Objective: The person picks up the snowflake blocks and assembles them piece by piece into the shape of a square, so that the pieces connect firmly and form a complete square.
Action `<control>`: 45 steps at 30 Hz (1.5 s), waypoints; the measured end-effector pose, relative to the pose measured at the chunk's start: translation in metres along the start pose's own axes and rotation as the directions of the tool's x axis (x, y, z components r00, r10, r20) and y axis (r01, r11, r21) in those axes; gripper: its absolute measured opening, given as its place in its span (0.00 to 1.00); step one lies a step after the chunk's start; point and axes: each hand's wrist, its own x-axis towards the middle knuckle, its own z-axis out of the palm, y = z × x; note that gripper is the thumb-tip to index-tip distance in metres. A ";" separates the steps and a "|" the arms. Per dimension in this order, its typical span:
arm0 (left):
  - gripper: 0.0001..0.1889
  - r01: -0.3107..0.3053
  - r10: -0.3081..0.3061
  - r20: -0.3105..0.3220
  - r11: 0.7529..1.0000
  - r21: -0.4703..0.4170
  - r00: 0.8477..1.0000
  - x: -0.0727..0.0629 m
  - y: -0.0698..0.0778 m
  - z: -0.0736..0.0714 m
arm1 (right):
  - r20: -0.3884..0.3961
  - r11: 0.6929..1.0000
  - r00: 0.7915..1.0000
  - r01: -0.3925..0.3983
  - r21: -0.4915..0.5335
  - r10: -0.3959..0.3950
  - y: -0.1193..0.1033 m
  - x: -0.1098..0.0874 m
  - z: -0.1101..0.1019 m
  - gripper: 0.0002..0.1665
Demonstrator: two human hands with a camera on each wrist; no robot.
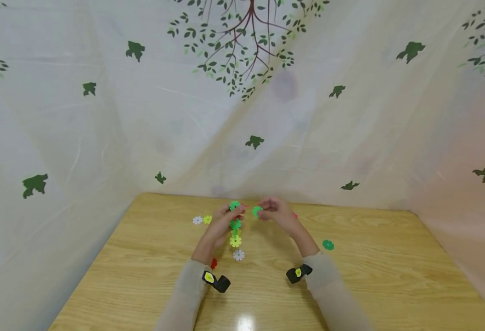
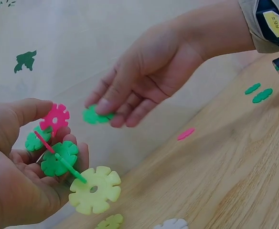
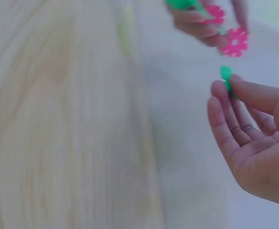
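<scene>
My left hand (image 1: 219,225) holds a chain of interlocked plastic flower-shaped discs (image 2: 58,164), with green and pink pieces set crosswise. A yellow disc (image 2: 108,194) hangs from the chain's near end. At the other end, the left thumb touches a pink disc (image 2: 56,113). Across a small gap, my right hand (image 1: 283,217) pinches a single green disc (image 2: 92,116) between thumb and fingers. In the right wrist view that green disc (image 3: 226,72) appears nearly edge-on, just apart from the pink disc (image 3: 235,43).
Loose discs lie on the wooden table (image 1: 370,276): white (image 1: 197,220) and yellow (image 1: 207,219) at left, another white (image 1: 239,255) nearer, red (image 1: 214,263) by the left wrist, green (image 1: 328,245) at right, pink (image 2: 186,134) behind the right hand. A printed curtain (image 1: 209,161) stands behind.
</scene>
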 end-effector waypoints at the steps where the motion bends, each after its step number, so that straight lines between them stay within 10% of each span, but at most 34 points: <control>1: 0.21 -0.004 0.004 -0.003 1.000 0.004 1.000 0.000 0.000 0.001 | -0.025 0.999 1.000 0.018 0.031 -0.017 -0.003 0.000 0.001 0.19; 45: 0.15 -0.035 0.035 -0.117 0.999 0.005 0.993 -0.005 0.001 0.014 | -0.320 0.984 0.943 0.135 0.118 -0.091 -0.023 -0.006 0.020 0.13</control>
